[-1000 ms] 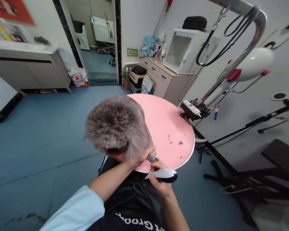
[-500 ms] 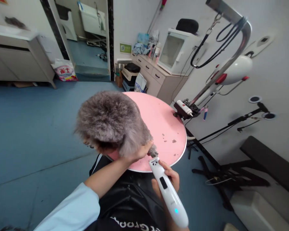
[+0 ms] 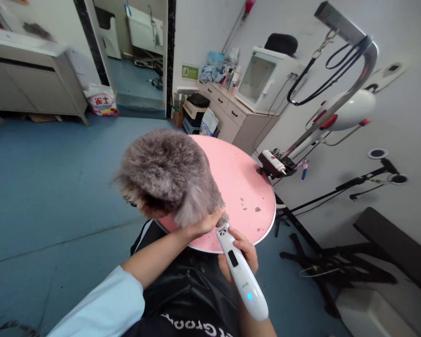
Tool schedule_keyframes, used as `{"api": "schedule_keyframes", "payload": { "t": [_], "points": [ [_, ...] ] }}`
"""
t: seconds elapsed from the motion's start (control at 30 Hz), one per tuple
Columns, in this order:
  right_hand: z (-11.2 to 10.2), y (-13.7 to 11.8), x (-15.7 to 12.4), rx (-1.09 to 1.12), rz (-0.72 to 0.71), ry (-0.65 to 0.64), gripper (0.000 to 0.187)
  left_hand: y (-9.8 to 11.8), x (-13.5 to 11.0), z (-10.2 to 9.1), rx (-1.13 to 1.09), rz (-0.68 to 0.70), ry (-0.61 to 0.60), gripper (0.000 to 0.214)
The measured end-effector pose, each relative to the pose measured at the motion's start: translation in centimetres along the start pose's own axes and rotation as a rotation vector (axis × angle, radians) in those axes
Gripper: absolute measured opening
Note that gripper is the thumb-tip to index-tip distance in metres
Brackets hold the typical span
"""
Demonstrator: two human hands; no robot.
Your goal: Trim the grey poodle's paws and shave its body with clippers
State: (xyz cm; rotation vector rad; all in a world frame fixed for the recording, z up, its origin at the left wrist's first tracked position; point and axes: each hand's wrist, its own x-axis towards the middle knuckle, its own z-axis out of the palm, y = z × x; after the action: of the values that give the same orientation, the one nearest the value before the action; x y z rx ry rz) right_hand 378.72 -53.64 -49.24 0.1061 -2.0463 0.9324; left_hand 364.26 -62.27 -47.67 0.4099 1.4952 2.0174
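Observation:
A fluffy grey dog point(image 3: 164, 168) is on the round pink grooming table point(image 3: 238, 168), its head toward the near left. My left hand point(image 3: 205, 223) is closed around one of its legs near the paw point(image 3: 223, 218). In my right hand point(image 3: 243, 250) is a white pet clipper point(image 3: 241, 274) with a black switch and a lit blue light. Its head end meets the paw, largely covering it. Small tufts of cut fur point(image 3: 257, 209) lie on the tabletop to the right.
A metal grooming arm point(image 3: 337, 103) with a hanging black loop rises at the table's right edge. A tool holder with a white bottle point(image 3: 274, 161) is fixed at its base. Behind stand a drawer cabinet point(image 3: 228, 110) and a white glass-fronted box point(image 3: 257, 77).
The clipper has moved slightly up and left, so its head now overlaps the paw. My left hand keeps hold of the leg. The whole view has shifted a little.

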Motion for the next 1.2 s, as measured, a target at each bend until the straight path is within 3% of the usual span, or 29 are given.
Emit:
{"api": "schedule_keyframes", "payload": {
  "t": [0.13,0.3,0.47,0.67,0.83,1.2],
  "points": [
    [0.4,-0.1,0.1,-0.043,-0.02,0.006,0.043,0.5,-0.2,0.0,0.046,0.017,-0.073,0.032],
    [0.4,-0.4,0.5,-0.018,-0.044,0.06,0.047,1.0,-0.3,0.1,0.062,0.01,0.005,0.034],
    [-0.2,-0.8,0.2,0.006,-0.096,-0.174,0.041,0.4,0.3,0.3,0.032,-0.072,0.022,0.039],
    [0.1,-0.4,-0.2,-0.172,-0.189,0.056,0.049,0.0,1.2,0.8,-0.104,-0.126,-0.015,0.042],
    [1.1,-0.3,0.7,-0.216,-0.227,0.05,0.048,0.3,1.3,1.1,-0.14,-0.166,-0.073,0.047],
    [1.7,-0.8,0.3,-0.2,-0.15,0.135,0.05,0.9,0.6,1.5,-0.115,-0.18,-0.174,0.04]
  ]
}}
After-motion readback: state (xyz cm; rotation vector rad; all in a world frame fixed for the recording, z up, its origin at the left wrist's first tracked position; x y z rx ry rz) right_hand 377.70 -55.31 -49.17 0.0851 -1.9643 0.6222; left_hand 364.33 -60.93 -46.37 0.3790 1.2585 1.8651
